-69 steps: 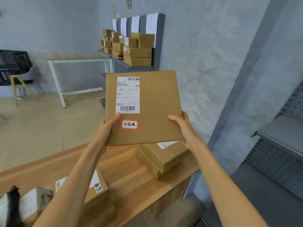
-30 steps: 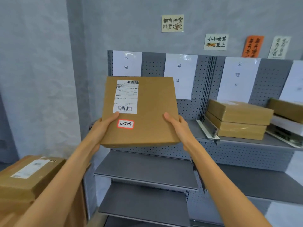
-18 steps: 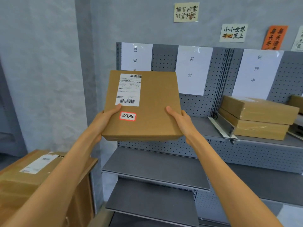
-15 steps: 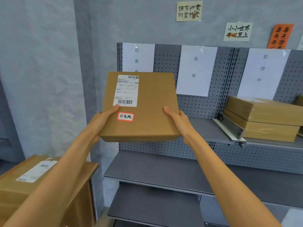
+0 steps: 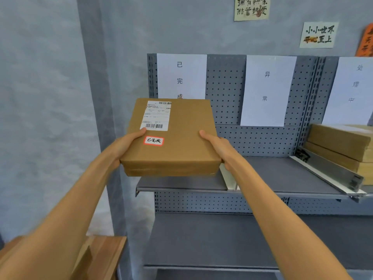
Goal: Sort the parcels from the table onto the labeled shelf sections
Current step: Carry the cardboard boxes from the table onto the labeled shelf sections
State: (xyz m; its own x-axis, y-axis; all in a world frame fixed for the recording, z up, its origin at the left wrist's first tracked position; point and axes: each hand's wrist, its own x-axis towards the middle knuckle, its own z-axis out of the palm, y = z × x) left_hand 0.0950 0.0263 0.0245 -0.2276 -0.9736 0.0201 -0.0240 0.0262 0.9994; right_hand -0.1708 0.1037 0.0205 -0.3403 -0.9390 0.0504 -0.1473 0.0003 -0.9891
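Flat brown parcel [image 5: 177,138] held by left hand [image 5: 123,146] and right hand [image 5: 219,148], thumbs on top, fingers curled under edges, above leftmost shelf section [image 5: 181,183]. At 3 o'clock, 2 stacked parcels [image 5: 343,146] seen in right section; middle section holds nothing.

flat brown parcel [image 5: 177,138] with red-edged sticker [image 5: 153,140], held level above the left shelf section [image 5: 181,183].

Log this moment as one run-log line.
hands: left, right grip parcel | sticker: 已完成 | position: at 已完成 sign | unplaced
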